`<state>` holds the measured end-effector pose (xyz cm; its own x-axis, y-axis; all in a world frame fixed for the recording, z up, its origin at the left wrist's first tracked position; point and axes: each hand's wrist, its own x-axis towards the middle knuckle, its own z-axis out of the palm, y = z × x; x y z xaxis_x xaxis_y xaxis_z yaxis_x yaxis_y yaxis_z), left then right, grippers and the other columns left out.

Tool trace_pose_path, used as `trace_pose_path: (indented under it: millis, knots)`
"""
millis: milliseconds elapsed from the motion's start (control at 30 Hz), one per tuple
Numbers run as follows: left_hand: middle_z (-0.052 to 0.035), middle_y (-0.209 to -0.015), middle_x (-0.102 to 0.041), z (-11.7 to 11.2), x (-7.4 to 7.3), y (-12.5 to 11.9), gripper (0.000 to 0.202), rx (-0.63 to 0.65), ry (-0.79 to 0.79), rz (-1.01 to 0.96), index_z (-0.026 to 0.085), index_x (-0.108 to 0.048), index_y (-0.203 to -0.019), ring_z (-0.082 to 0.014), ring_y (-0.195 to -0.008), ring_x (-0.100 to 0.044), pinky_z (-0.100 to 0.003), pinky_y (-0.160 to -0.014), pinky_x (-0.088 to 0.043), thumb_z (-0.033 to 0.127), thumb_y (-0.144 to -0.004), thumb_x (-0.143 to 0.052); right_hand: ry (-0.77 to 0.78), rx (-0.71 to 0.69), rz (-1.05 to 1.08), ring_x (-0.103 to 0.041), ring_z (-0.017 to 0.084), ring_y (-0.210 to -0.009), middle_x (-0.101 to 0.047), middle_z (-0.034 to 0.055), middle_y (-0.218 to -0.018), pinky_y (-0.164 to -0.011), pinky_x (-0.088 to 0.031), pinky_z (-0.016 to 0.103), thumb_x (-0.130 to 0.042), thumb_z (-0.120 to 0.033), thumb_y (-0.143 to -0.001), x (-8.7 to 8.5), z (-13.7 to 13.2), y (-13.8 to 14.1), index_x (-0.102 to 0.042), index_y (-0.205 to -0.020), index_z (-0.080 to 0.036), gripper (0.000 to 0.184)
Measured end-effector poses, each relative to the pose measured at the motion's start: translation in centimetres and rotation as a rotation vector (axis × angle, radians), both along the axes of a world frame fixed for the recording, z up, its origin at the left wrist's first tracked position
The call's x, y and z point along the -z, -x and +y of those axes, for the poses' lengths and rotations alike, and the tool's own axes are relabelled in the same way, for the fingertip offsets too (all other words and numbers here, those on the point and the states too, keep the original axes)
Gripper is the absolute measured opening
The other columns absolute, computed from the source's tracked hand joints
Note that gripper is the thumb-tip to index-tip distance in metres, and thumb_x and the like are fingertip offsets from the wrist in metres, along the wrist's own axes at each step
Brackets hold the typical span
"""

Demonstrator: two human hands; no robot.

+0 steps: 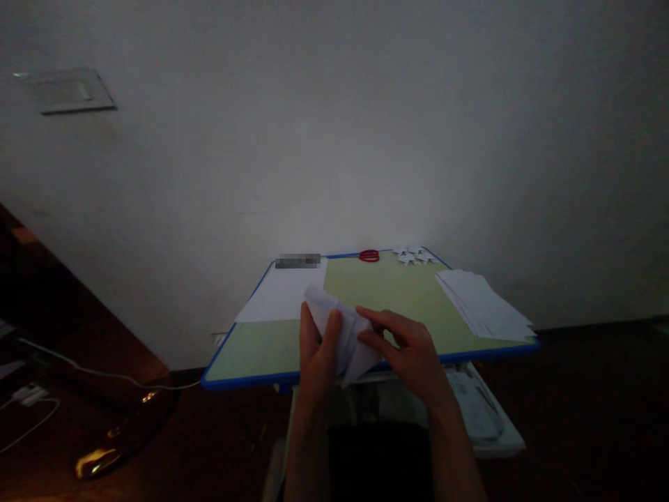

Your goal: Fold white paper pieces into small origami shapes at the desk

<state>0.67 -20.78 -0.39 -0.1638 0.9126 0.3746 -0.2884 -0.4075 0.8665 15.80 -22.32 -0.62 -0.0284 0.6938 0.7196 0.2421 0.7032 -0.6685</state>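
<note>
Both my hands hold a partly folded piece of white paper [345,335] above the near edge of a small green desk with a blue rim [251,380]. My left hand [317,352] grips the paper's left side, thumb over the front. My right hand [410,352] pinches its right side with fingers pressed on a fold. The lower part of the paper hangs past the desk edge.
A flat white sheet [282,296] lies on the desk's left. A stack of white sheets [483,305] rests at the right edge. Red scissors [368,256] and several small folded paper shapes [414,256] sit at the back by the wall. Cables [78,366] run at the left.
</note>
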Motion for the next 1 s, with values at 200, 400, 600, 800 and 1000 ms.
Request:
trace_pose_path:
  millis: [200,400,600,800,1000]
  knots:
    - [-0.0119,-0.115,-0.076,-0.3,-0.4,-0.2,0.063,0.126,-0.032,0.008,0.023,-0.051,-0.133,-0.0261,-0.101,-0.074,-0.037,-0.087,-0.059,0.049,-0.084,-0.079,-0.031,-0.024,-0.008,-0.066,0.016,-0.080,-0.077,0.0011,-0.095,-0.078,-0.056,0.031,-0.073,-0.025,-0.093,-0.1,0.1,-0.2,-0.075,-0.125,-0.032,0.033]
    - [-0.0142,-0.129,-0.073,-0.8,-1.2,-0.3,0.076,0.307,-0.015,-0.272,0.027,-0.049,-0.142,-0.0286,-0.102,-0.074,-0.044,-0.088,-0.060,0.081,-0.090,-0.043,-0.048,0.015,-0.034,-0.064,0.015,-0.077,-0.073,0.0003,-0.088,-0.076,-0.054,0.030,-0.071,-0.022,-0.094,-0.1,0.2,-0.3,-0.075,-0.124,-0.029,0.031]
    - [-0.0113,-0.107,-0.080,-0.3,-1.6,1.0,0.042,0.296,0.148,-0.341,0.018,-0.066,-0.118,-0.0240,-0.089,-0.075,-0.036,-0.084,-0.059,0.040,-0.082,-0.073,-0.032,-0.003,-0.061,-0.065,0.015,-0.083,-0.073,0.0016,-0.095,-0.076,-0.053,0.028,-0.067,-0.021,-0.097,0.0,0.1,-0.4,-0.075,-0.124,-0.028,0.029]
    - [-0.0063,-0.083,-0.079,1.1,-0.8,2.0,0.037,0.111,0.171,-0.103,0.015,-0.070,-0.099,-0.0175,-0.072,-0.071,-0.024,-0.068,-0.055,0.027,-0.069,-0.087,-0.026,-0.004,-0.109,-0.065,0.015,-0.084,-0.070,0.0014,-0.093,-0.075,-0.052,0.027,-0.067,-0.015,-0.097,0.1,0.2,-0.6,-0.075,-0.125,-0.029,0.032]
    - [-0.0013,-0.068,-0.071,0.9,-0.7,2.5,0.029,-0.057,0.150,0.221,0.014,-0.070,-0.085,-0.0134,-0.059,-0.064,-0.019,-0.053,-0.050,0.034,-0.070,-0.085,-0.028,0.024,-0.170,-0.066,0.017,-0.087,-0.070,0.0024,-0.096,-0.078,-0.053,0.030,-0.066,-0.016,-0.097,0.4,0.3,-0.8,-0.074,-0.125,-0.031,0.033]
